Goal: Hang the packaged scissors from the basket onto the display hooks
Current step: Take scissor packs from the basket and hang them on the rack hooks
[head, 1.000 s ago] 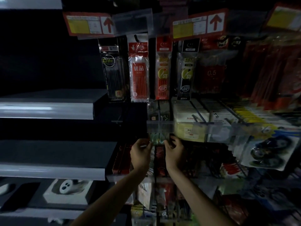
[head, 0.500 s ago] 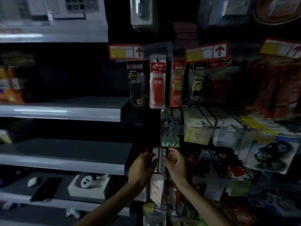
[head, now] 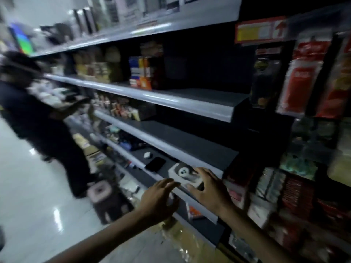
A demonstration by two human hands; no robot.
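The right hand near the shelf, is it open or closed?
Open. The right hand has spread, straight fingers and holds nothing, just in front of the white box on the dark grey shelf.

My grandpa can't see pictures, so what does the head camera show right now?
The left hand and right hand, both empty with fingers spread, hover at a grey shelf edge near a white box. A person stands down the aisle at left; red hanging packs are at right.
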